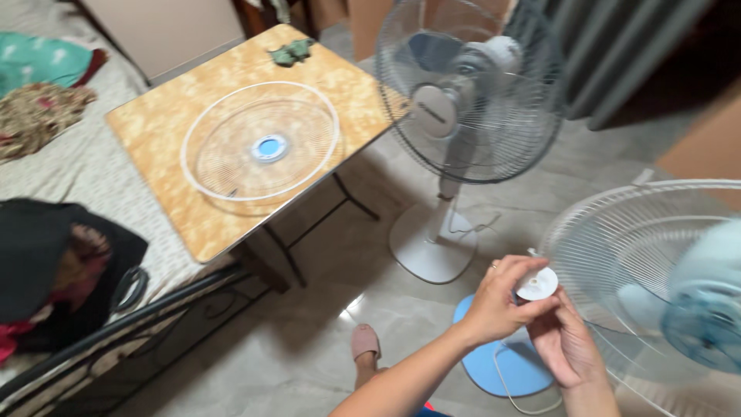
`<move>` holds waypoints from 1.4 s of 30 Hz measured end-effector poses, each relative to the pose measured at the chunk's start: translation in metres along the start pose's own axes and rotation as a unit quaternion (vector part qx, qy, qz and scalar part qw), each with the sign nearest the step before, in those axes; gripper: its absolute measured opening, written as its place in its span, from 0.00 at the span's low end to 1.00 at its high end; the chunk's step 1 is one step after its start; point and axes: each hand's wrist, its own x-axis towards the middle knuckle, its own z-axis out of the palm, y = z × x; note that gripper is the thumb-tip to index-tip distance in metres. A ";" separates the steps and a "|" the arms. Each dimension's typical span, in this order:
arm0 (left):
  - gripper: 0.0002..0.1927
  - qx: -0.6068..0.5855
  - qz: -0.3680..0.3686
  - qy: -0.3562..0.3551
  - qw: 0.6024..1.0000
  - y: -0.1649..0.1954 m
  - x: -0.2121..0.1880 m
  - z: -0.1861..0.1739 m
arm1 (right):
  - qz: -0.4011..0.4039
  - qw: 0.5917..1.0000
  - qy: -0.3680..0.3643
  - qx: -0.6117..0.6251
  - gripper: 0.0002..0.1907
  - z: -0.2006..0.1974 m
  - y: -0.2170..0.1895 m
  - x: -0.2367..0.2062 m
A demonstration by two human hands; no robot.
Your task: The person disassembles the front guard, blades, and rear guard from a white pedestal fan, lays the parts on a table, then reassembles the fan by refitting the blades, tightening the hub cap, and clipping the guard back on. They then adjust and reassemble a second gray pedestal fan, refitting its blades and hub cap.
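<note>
Both my hands meet low at the right around a small round white plastic cap point(538, 283). My left hand point(505, 297) grips it from the left with thumb and fingers, and a ring shows on one finger. My right hand point(566, 344) supports it from below. Just to their right stands a fan point(656, 255) with a white wire guard, pale blue blades and a blue hub, on a blue round base point(494, 363). A detached front fan grille point(260, 143) with a blue centre lies flat on the folding table point(170, 123).
A second standing fan point(471, 93) on a white base stands behind the table's corner. A green cloth point(291, 52) lies on the table's far edge. A bed point(85, 170) with clothes and a dark metal frame fills the left. My sandalled foot point(365, 341) rests on the tiled floor.
</note>
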 end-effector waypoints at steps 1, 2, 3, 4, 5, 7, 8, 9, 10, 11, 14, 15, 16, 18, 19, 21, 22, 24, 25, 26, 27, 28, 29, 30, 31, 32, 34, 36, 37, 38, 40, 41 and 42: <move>0.29 0.007 0.001 0.005 1.000 -0.001 0.000 -0.013 | 0.012 1.000 -0.005 -0.005 0.27 0.012 0.005 0.005; 0.29 0.019 0.004 0.012 1.000 -0.002 0.001 -0.025 | 0.021 1.000 -0.008 -0.003 0.26 0.023 0.010 0.010; 0.30 0.029 0.008 0.018 0.999 -0.004 0.002 -0.038 | 0.030 0.999 -0.010 -0.002 0.26 0.035 0.014 0.016; 0.30 0.039 0.012 0.024 0.999 -0.005 0.004 -0.052 | 0.038 0.999 -0.013 -0.001 0.25 0.046 0.019 0.022; 0.31 0.038 0.016 0.026 0.999 -0.007 0.006 -0.066 | 0.042 0.999 -0.018 -0.012 0.25 0.057 0.024 0.028; 0.32 0.034 0.024 0.027 0.999 -0.014 0.009 -0.099 | 0.048 0.998 -0.027 -0.034 0.24 0.078 0.035 0.042; 0.32 0.026 0.026 0.025 0.999 -0.018 0.011 -0.116 | 0.048 0.998 -0.030 -0.043 0.24 0.089 0.043 0.051; 0.32 0.020 0.029 0.022 0.999 -0.024 0.014 -0.136 | 0.046 0.997 -0.032 -0.049 0.23 0.101 0.052 0.063; 0.31 0.014 0.033 0.018 0.999 -0.031 0.018 -0.157 | 0.045 0.997 -0.035 -0.055 0.23 0.114 0.063 0.074; 0.31 0.009 0.017 0.020 1.000 -0.038 0.020 -0.177 | 0.044 0.996 -0.039 -0.061 0.23 0.128 0.077 0.085; 0.30 0.013 -0.001 0.047 0.999 -0.069 0.031 -0.249 | 0.047 0.995 -0.063 -0.058 0.22 0.177 0.131 0.126; 0.31 0.020 0.010 0.074 0.997 -0.083 0.036 -0.274 | 0.056 0.995 -0.073 -0.050 0.21 0.193 0.150 0.138; 0.31 0.025 0.020 0.102 0.994 -0.098 0.041 -0.299 | 0.066 0.993 -0.084 -0.042 0.19 0.208 0.166 0.149; 0.32 0.083 0.009 0.156 0.984 -0.129 0.044 -0.352 | 0.112 0.988 -0.088 -0.065 0.21 0.234 0.191 0.165; 0.32 0.128 -0.030 0.167 0.977 -0.143 0.042 -0.376 | 0.135 0.984 -0.092 -0.073 0.23 0.245 0.203 0.171; 0.33 0.190 -0.061 0.187 0.962 -0.174 0.048 -0.426 | 0.144 0.981 -0.093 -0.086 0.22 0.264 0.221 0.178; 0.32 0.204 -0.057 0.196 0.957 -0.189 0.050 -0.446 | 0.148 0.980 -0.091 -0.093 0.22 0.271 0.226 0.181; 0.32 0.271 -0.092 0.213 0.934 -0.218 0.052 -0.473 | 0.152 0.979 -0.064 -0.119 0.22 0.279 0.232 0.185; 0.31 0.296 -0.086 0.213 0.927 -0.233 0.054 -0.482 | 0.155 0.978 -0.047 -0.131 0.22 0.280 0.233 0.184; 0.30 0.319 -0.080 0.212 0.920 -0.247 0.055 -0.490 | 0.150 0.978 -0.043 -0.140 0.22 0.282 0.233 0.185; 0.29 0.340 -0.073 0.210 0.914 -0.261 0.056 -0.496 | 0.145 0.977 -0.039 -0.150 0.22 0.282 0.232 0.185; 0.30 0.353 -0.081 0.209 0.908 -0.273 0.058 -0.501 | 0.139 0.977 -0.034 -0.159 0.22 0.283 0.231 0.185; 0.31 0.365 -0.089 0.207 0.903 -0.283 0.059 -0.506 | 0.138 0.976 -0.022 -0.164 0.22 0.284 0.229 0.185; 0.31 0.371 -0.108 0.206 0.899 -0.292 0.058 -0.510 | 0.134 0.976 -0.010 -0.170 0.22 0.286 0.228 0.186; 0.31 0.378 -0.125 0.205 0.894 -0.296 0.058 -0.515 | 0.129 0.976 0.001 -0.175 0.22 0.289 0.226 0.187; 0.34 0.393 -0.184 0.168 0.885 -0.300 0.057 -0.520 | 0.123 0.976 -0.001 -0.181 0.22 0.292 0.225 0.187; 0.42 0.435 -0.241 0.092 0.863 -0.304 0.052 -0.531 | 0.109 0.975 -0.001 -0.192 0.21 0.297 0.222 0.185; 0.46 0.439 -0.366 0.019 0.821 -0.302 0.056 -0.527 | 0.102 0.970 0.011 -0.219 0.21 0.300 0.220 0.181; 0.45 0.475 -0.328 0.039 0.815 -0.298 0.058 -0.521 | 0.095 0.968 0.020 -0.233 0.20 0.299 0.217 0.178; 0.44 0.509 -0.288 0.060 0.809 -0.292 0.063 -0.512 | 0.087 0.967 0.033 -0.238 0.20 0.297 0.214 0.175; 0.35 0.473 -0.131 0.133 0.861 -0.276 0.075 -0.484 | 0.078 0.965 0.058 -0.245 0.20 0.290 0.208 0.167; 0.31 0.446 -0.059 0.172 0.876 -0.266 0.078 -0.472 | 0.062 0.965 0.070 -0.243 0.20 0.284 0.203 0.159; 0.29 0.393 -0.017 0.158 0.906 -0.256 0.085 -0.456 | 0.048 0.966 0.079 -0.242 0.20 0.278 0.199 0.152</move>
